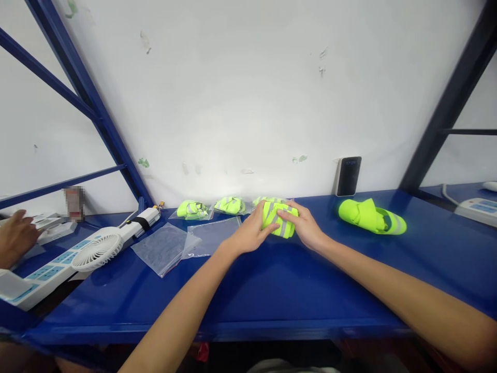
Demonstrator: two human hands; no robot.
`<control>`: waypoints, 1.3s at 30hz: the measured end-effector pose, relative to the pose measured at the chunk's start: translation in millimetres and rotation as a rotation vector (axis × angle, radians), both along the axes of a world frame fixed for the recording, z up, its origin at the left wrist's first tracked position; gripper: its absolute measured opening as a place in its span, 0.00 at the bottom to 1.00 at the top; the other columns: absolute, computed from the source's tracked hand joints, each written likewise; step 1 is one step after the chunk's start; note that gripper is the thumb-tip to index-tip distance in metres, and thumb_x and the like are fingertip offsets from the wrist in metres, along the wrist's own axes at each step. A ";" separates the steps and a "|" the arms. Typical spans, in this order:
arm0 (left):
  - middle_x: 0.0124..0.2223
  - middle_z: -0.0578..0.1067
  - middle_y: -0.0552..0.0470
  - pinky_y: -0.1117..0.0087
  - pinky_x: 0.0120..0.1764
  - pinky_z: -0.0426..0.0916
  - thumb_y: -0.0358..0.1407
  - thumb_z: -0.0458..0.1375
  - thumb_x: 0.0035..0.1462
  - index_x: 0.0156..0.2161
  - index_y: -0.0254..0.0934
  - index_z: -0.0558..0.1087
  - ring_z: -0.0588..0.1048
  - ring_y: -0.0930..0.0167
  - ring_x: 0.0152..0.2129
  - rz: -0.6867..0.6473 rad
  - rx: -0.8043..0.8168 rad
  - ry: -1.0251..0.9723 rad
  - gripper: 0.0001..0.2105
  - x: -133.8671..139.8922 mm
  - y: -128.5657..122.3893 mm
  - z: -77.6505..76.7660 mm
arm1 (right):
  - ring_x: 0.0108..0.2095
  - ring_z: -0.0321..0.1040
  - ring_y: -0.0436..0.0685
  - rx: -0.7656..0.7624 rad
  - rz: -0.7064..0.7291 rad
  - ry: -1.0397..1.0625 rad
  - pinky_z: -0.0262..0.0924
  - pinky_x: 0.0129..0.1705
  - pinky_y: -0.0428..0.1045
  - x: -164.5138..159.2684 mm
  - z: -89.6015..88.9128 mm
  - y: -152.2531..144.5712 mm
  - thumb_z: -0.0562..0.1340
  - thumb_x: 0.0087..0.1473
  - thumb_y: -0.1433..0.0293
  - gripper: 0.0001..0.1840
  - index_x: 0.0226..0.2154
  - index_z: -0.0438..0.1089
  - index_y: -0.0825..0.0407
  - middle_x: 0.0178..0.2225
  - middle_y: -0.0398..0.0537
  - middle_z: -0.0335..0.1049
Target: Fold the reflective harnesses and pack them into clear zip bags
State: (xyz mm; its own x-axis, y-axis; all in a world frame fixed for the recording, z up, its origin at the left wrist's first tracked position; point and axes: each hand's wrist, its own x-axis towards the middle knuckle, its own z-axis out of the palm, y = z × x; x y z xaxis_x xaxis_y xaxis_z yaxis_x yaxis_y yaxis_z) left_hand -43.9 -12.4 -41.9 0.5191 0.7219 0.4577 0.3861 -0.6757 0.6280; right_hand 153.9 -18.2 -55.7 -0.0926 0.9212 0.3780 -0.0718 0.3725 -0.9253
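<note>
Between my two hands is a folded neon-yellow reflective vest (282,226) with silver stripes, held just above the blue table. My left hand (252,228) grips its left side, thumb across the front. On the other side my right hand (303,223) closes round the right edge, fingers over the top. Behind them, partly hidden, lies a bagged yellow bundle (267,199). Two more bagged bundles, one in the middle (230,205) and one farther left (192,209), lie along the wall. Clear zip bags (161,248) lie flat to the left of my hands.
A loosely rolled yellow reflective piece (370,217) lies on the right, near a small dark-screened device (348,176) by the wall. On the left are a white fan (98,251) and a power strip (50,269). Another person's hand (17,235) shows at the far left.
</note>
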 end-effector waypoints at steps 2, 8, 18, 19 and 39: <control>0.61 0.68 0.40 0.56 0.56 0.63 0.51 0.65 0.49 0.67 0.43 0.53 0.69 0.55 0.56 -0.039 -0.139 0.254 0.44 -26.9 9.3 15.5 | 0.31 0.71 0.56 0.036 -0.068 -0.128 0.66 0.31 0.48 5.8 2.7 3.4 0.68 0.48 0.56 0.16 0.33 0.72 0.50 0.32 0.43 0.74; 0.64 0.64 0.38 0.50 0.56 0.59 0.59 0.69 0.30 0.63 0.47 0.62 0.62 0.44 0.59 0.265 -0.275 0.678 0.52 -83.1 21.9 25.6 | 0.40 0.75 0.61 -0.006 -0.097 -0.147 0.69 0.39 0.53 18.0 5.5 13.6 0.69 0.48 0.56 0.21 0.43 0.76 0.49 0.42 0.47 0.78; 0.52 0.66 0.45 0.57 0.53 0.65 0.53 0.67 0.43 0.64 0.50 0.60 0.69 0.57 0.49 0.097 0.107 0.419 0.43 -48.9 4.8 10.9 | 0.43 0.77 0.64 -0.227 0.001 0.145 0.74 0.44 0.58 8.0 -2.3 12.2 0.71 0.47 0.64 0.20 0.44 0.76 0.49 0.45 0.51 0.78; 0.51 0.66 0.46 0.57 0.54 0.64 0.51 0.67 0.43 0.63 0.49 0.61 0.69 0.58 0.49 0.092 0.165 0.376 0.41 -46.4 3.3 11.5 | 0.41 0.78 0.64 -0.246 0.000 0.158 0.74 0.42 0.58 8.4 -2.5 12.6 0.71 0.47 0.64 0.19 0.44 0.75 0.49 0.44 0.52 0.79; 0.67 0.56 0.41 0.44 0.61 0.53 0.49 0.66 0.48 0.63 0.49 0.60 0.60 0.47 0.61 0.045 0.236 0.280 0.38 -27.3 1.0 -8.8 | 0.41 0.77 0.64 -0.321 -0.114 0.274 0.75 0.36 0.56 10.2 6.0 10.4 0.68 0.48 0.67 0.14 0.41 0.75 0.49 0.44 0.50 0.78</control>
State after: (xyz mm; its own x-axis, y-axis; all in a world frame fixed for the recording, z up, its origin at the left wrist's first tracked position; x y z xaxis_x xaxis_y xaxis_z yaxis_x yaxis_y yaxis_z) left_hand -71.3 -11.5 -50.7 0.6177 0.6383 0.4594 0.5534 -0.7678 0.3227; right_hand 164.1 -7.8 -49.7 0.0803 0.9945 0.0676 -0.3054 0.0891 -0.9480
